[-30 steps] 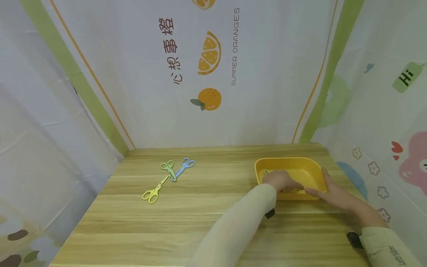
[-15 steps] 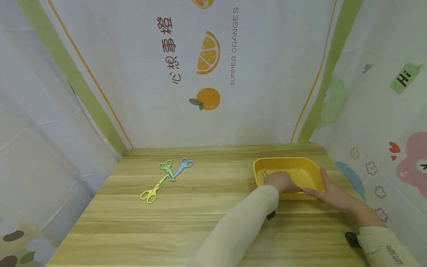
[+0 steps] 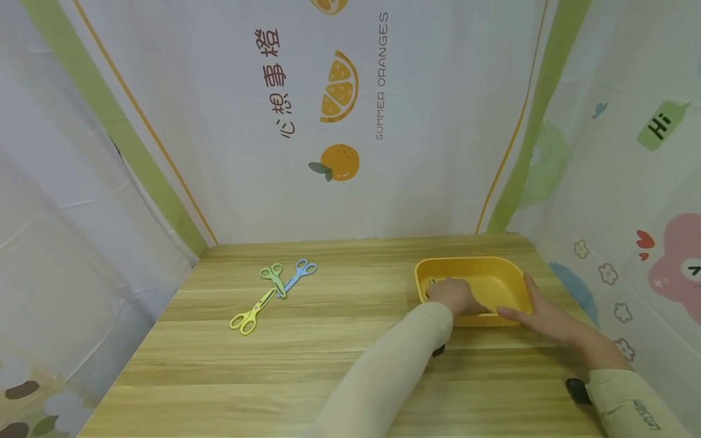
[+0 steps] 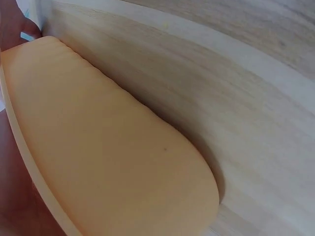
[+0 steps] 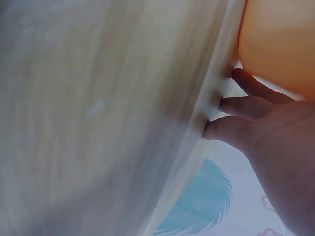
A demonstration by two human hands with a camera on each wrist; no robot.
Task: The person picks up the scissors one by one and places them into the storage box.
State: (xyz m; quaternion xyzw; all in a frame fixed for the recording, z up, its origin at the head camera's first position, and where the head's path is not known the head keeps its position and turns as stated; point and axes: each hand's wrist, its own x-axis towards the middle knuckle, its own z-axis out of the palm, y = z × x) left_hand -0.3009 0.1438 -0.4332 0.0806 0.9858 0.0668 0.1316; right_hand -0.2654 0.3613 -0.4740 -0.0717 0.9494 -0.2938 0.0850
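Overall, the worktop [image 3: 219, 377] is broad and level, so slipping seems likelier than falling. On its right side stands the yellow bin [image 3: 490, 320]; being light-looking, it could slide or tip if pulled leftward unbraced. The right grip [image 3: 539, 307] guards against that: fairly straight, spread fingers outside the right wall, thumb at the front rim, loosely steadying the corner rather than clenched. Were it to ease off, the bin might shift. The left grip [image 3: 451, 295] reaches inside the bin; its fingers are hidden, so how far they are closed, and on what, I cannot tell. A hurried lift could catch on the wall. Well apart to the left lie yellow scissors [image 3: 254, 311], blue scissors [image 3: 303, 274] and green scissors [image 3: 277, 284], crowded at their blades; picking one might drag another. Smallest, a green sliver [image 3: 432, 281] beside the left grip could be fumbled, being mostly covered.
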